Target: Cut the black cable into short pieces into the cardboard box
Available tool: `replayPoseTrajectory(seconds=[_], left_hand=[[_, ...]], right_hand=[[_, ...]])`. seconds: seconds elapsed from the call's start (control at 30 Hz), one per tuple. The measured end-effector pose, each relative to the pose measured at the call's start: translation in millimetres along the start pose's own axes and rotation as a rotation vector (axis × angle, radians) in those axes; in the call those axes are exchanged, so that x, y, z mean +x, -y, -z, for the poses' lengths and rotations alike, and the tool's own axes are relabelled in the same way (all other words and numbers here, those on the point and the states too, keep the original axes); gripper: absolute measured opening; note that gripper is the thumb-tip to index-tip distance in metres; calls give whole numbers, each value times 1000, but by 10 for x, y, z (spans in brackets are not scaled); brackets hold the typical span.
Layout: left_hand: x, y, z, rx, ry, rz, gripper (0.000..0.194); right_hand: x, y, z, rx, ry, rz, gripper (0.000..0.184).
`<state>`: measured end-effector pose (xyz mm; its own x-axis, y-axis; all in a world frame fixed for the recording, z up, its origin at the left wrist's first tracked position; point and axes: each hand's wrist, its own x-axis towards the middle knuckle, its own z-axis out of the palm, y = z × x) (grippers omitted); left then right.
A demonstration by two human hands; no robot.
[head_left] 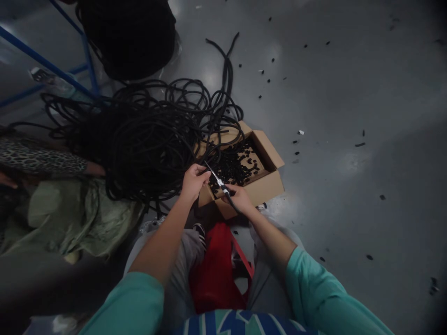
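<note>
My left hand (193, 180) is closed, pinching the end of a black rubber tube that runs from a big tangled coil (139, 135) on the floor. My right hand (239, 197) is closed on a pair of scissors (218, 180), whose blades reach toward the tube end at my left fingers. Both hands hover over the near edge of an open cardboard box (268, 184) holding several short black cut pieces (235, 163).
Short black bits lie scattered over the grey floor (349, 116). A red stool (216, 270) sits between my knees. A green sack (70, 214) lies left, with another person's patterned sleeve (38, 158) above it. A blue frame (70, 79) and dark bundle (129, 37) stand behind.
</note>
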<state>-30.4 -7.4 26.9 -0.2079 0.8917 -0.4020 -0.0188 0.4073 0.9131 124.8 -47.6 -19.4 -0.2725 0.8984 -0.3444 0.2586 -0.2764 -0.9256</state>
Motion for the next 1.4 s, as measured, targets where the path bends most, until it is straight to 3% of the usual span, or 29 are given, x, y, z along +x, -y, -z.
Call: replayPoseTrajectory(seconds=[0.13, 0.47, 0.67, 0.77, 0.87, 0.97, 1.13, 1.27, 1.4], left_hand=[[11, 28, 4, 74, 10, -30, 20], [3, 32, 4, 158, -12, -34, 17], [-5, 15, 5, 141, 11, 6, 19], [3, 22, 12, 110, 15, 13, 20], [8, 22, 10, 53, 9, 15, 20], [9, 5, 8, -34, 14, 40, 20], [11, -46, 11, -161, 17, 111, 25], [-5, -72, 1, -146, 57, 142, 28], [-30, -76, -5, -108, 106, 174, 23]], right_hand=[[20, -30, -2, 147, 87, -15, 36], [26, -2, 26, 1, 12, -6, 30], [33, 19, 16, 75, -20, -24, 39], [39, 37, 35, 193, -65, -133, 35], [30, 77, 79, 378, -81, -269, 44], [14, 107, 107, 434, -16, -268, 50], [2, 50, 78, 309, 98, -154, 51], [0, 6, 80, 273, 197, -132, 58], [0, 14, 105, 258, 202, -121, 55]])
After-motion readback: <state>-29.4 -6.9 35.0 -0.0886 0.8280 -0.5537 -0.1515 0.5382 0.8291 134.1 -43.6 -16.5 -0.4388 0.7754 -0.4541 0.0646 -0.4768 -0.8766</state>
